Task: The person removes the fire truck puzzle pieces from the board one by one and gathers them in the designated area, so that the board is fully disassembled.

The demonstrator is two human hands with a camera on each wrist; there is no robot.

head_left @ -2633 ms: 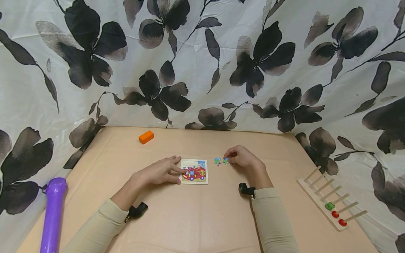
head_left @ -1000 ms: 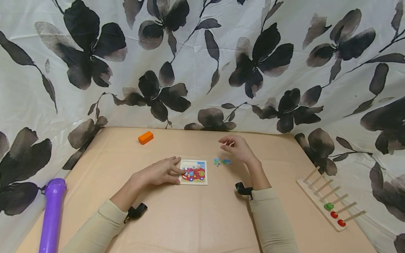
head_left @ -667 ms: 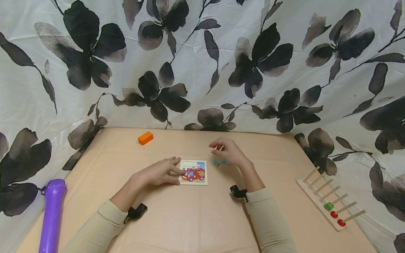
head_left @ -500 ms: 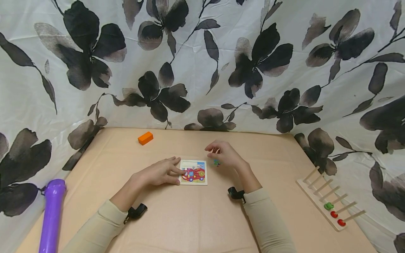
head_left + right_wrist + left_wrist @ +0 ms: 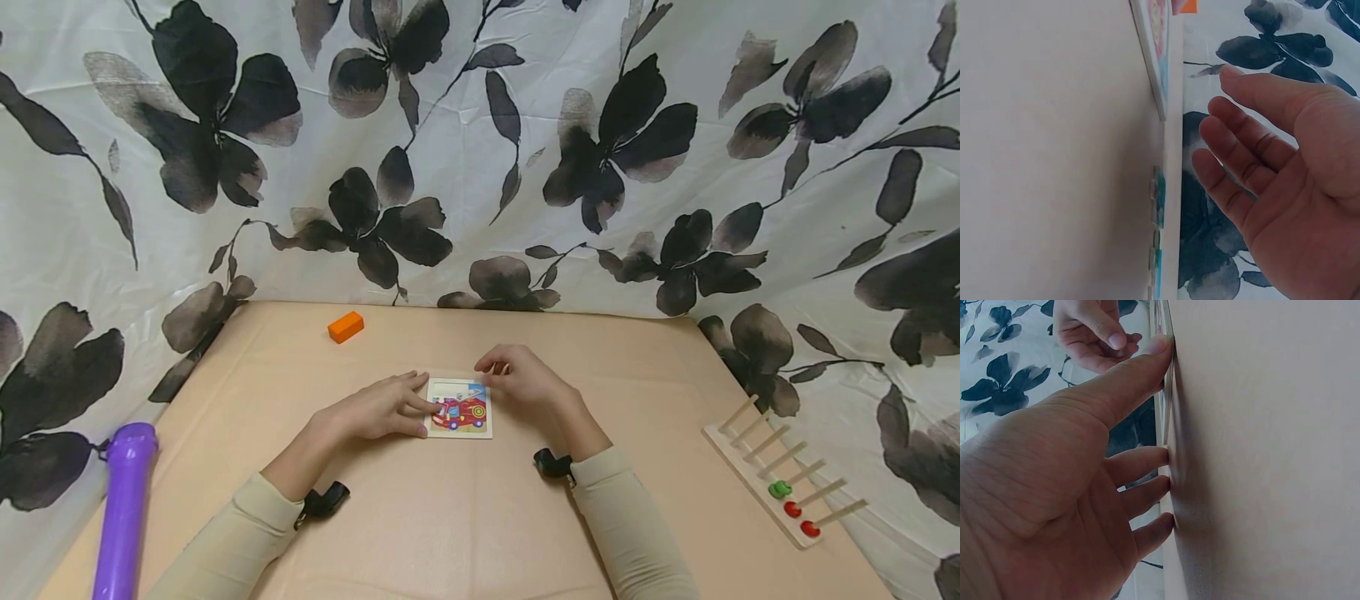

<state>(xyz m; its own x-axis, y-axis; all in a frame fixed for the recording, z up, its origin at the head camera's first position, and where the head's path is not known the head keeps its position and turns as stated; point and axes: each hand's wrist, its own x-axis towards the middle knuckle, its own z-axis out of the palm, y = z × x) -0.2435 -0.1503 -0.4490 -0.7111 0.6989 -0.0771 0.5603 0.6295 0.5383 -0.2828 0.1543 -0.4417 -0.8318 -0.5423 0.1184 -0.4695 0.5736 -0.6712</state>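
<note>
A small square picture puzzle (image 5: pixel 459 408) with a red truck in a white frame lies flat on the table. My left hand (image 5: pixel 382 406) rests at its left side, one finger over the picture. In the left wrist view the thumb (image 5: pixel 1141 356) touches the puzzle's edge and the other fingertips reach the tabletop. My right hand (image 5: pixel 525 377) hovers by the puzzle's upper right corner. Its fingers are loosely bent, with nothing between them in the right wrist view. Below it in that view lie two blue-green puzzle pieces (image 5: pixel 1158 197), which the hand hides in the head view.
An orange block (image 5: pixel 346 327) lies near the table's back edge. At the right stands a wooden peg board (image 5: pixel 765 483) with green and red pieces at its near pegs. A purple tube (image 5: pixel 127 508) is at the left edge. Floral cloth (image 5: pixel 480 167) hangs behind.
My right hand has left the loose puzzle pieces, risen, then come left and down to the puzzle's upper right corner, covering the pieces. My left hand has stayed in place.
</note>
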